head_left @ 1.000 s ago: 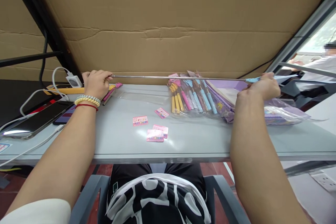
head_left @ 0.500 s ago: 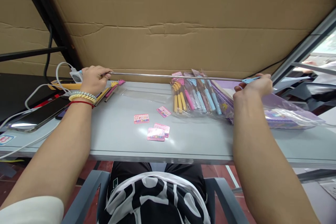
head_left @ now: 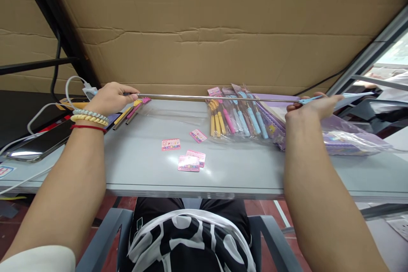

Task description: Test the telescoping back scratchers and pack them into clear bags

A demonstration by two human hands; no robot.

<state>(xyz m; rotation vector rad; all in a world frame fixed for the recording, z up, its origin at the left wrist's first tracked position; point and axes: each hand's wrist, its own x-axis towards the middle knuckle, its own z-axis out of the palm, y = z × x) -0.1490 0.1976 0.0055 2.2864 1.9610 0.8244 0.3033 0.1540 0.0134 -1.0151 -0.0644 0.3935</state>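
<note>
A telescopic back scratcher (head_left: pixel 191 97), drawn out into a long thin metal rod, spans level above the back of the desk. My left hand (head_left: pixel 110 98) is closed on its left end, the thumb and fingers pinching the rod. My right hand (head_left: pixel 314 106) grips the light blue claw end (head_left: pixel 307 100), with some fingers hidden behind the palm. Yellow and pink back scratchers (head_left: pixel 132 110) lie collapsed beside my left hand. Several bagged back scratchers (head_left: pixel 237 117) with yellow, pink and blue grips lie under the rod. Several pink cards (head_left: pixel 188 163) rest on the desk.
A purple pouch (head_left: pixel 277 129) in clear plastic lies under my right forearm. At left are a phone (head_left: pixel 38 146), white cables (head_left: pixel 68 87) and a black frame post (head_left: pixel 57 21). A cardboard panel (head_left: pixel 191 42) stands behind the grey desk (head_left: pixel 143 170).
Both hands and the rod have dropped slightly. My left hand has turned, its thumb now stretched along the rod. My right hand has shifted a little right, its fingers reaching further out.
</note>
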